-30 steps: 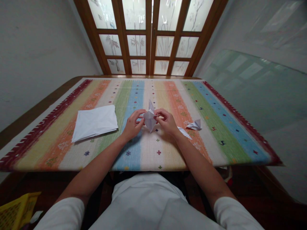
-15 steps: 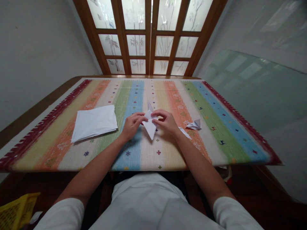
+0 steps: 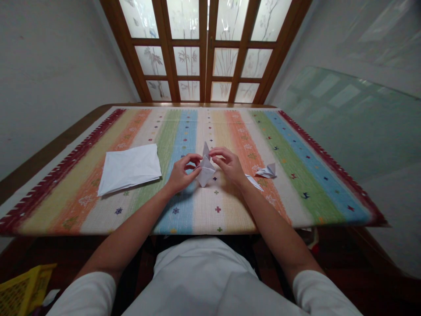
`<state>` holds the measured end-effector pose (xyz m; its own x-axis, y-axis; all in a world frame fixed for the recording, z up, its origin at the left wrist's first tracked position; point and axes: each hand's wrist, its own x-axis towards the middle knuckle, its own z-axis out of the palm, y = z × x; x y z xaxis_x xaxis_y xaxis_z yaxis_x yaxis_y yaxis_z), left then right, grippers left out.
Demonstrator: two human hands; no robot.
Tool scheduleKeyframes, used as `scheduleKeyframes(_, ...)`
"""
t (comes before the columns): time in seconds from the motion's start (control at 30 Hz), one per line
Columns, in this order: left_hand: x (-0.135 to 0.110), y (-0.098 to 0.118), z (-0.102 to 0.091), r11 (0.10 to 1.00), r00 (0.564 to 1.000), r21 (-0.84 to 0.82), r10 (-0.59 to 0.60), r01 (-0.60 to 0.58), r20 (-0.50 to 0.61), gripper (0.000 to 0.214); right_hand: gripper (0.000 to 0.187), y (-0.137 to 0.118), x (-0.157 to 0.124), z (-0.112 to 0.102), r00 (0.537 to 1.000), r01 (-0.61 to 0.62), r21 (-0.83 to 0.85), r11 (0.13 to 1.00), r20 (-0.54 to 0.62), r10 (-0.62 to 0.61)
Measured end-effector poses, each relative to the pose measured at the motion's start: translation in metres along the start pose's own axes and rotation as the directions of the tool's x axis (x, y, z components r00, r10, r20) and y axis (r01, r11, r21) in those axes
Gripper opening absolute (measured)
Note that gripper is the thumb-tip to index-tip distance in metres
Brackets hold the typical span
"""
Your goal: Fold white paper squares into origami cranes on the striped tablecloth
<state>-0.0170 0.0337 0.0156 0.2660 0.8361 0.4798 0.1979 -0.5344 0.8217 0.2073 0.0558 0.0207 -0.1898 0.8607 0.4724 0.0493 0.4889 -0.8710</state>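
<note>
Two bare hands work a small white origami figure (image 3: 206,173) at the centre of a striped cloth (image 3: 200,215), at 12 o'clock from the wearer's chest, its narrow point (image 3: 205,149) standing toward the glazed wooden doors (image 3: 204,48). The left hand (image 3: 182,173) curls in a narrow pinch on the figure's left side. The right hand (image 3: 228,166) arches over from 2 o'clock, its fingertips (image 3: 212,151) meeting the paper near the base of the point; whether they grip or merely rest there cannot be told.

The figure looks light and thin, soft along its creases and easily crushed. The thick folded body seems the safest hold, while the slim point looks apt to bend under any pressure.

A loose pile of white sheets (image 3: 129,169) lies on the cloth at 9 o'clock from the figure, well clear of the left hand. At 3 o'clock sit a smaller paper fold (image 3: 268,171) and, nearer the right hand, a white scrap (image 3: 253,182). Off the table at 7 o'clock, a yellow basket (image 3: 23,289) sits low in the frame, cut off by the picture's edge; its contents cannot be made out. White sleeves (image 3: 322,292) cover the upper arms.
</note>
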Motion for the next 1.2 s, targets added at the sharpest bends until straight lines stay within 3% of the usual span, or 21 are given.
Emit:
scheduleKeyframes(0.13,-0.002,0.004,0.001,1.0,0.999,0.013,0.02,-0.02,0.033,0.03,0.047,0.001,0.0,0.002,0.999,-0.049,0.047,0.998,-0.007,0.049)
scheduleKeyframes(0.27,-0.002,0.004,0.001,1.0,0.997,-0.002,0.015,-0.015,0.072,0.039,0.047,0.002,-0.002,0.003,0.998,-0.016,0.082,0.997,-0.051,0.02)
scheduleKeyframes(0.47,0.0,-0.002,0.0,0.992,0.981,-0.072,-0.087,0.101,0.173,0.043,0.031,0.003,-0.003,0.007,1.0,0.017,0.083,0.996,-0.005,-0.017)
scheduleKeyframes(0.7,0.002,-0.011,0.005,0.938,0.96,-0.281,-0.135,0.203,0.244,0.049,0.02,0.0,-0.006,0.009,1.0,0.012,0.006,1.0,0.014,-0.012)
scheduleKeyframes(0.97,0.001,-0.006,0.004,0.93,0.957,-0.298,-0.137,0.213,0.256,0.055,0.027,0.003,-0.004,0.009,1.0,-0.025,0.085,0.996,-0.012,0.026)
scheduleKeyframes(1.2,0.0,-0.009,0.007,0.919,0.966,-0.34,-0.128,0.202,0.226,0.057,0.026,0.001,-0.007,0.012,0.998,-0.066,0.047,0.997,-0.009,0.067)
